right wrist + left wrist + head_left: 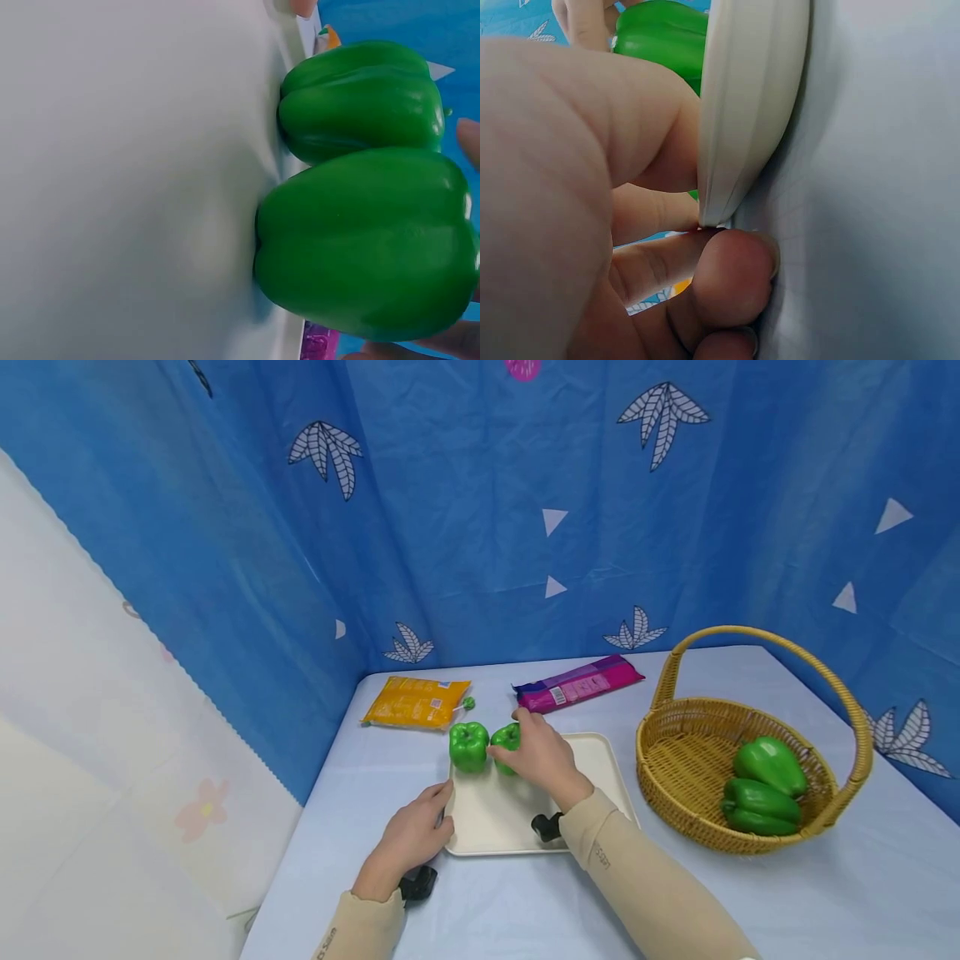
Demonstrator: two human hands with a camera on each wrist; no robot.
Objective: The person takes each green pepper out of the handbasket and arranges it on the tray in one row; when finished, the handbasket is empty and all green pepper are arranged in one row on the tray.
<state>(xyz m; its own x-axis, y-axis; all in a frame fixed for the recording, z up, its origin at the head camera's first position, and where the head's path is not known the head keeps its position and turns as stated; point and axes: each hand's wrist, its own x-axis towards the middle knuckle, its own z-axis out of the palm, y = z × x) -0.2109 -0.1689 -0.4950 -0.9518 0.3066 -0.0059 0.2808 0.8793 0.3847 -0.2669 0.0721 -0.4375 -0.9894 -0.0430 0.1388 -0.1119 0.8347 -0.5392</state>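
Observation:
A cream rectangular tray [487, 827] lies on the table, its left rim held by my left hand [411, 835]. In the left wrist view the thumb is over the rim [742, 97] and the other fingertips are low at its outer side. Two green bell peppers stand side by side at the tray's far end. My right hand [542, 758] reaches over the tray and grips the right-hand bell pepper [504, 739] from above, thumb on its left side. In the right wrist view this pepper [360, 244] stands upright beside the left-hand bell pepper [360, 105].
To the right stands a wicker basket [651, 777] with a tall arched handle and two green bell peppers [765, 806] inside. An orange packet [411, 702] and a purple-pink packet [579, 685] lie behind the tray. A blue curtain [480, 527] hangs along the table's back edge.

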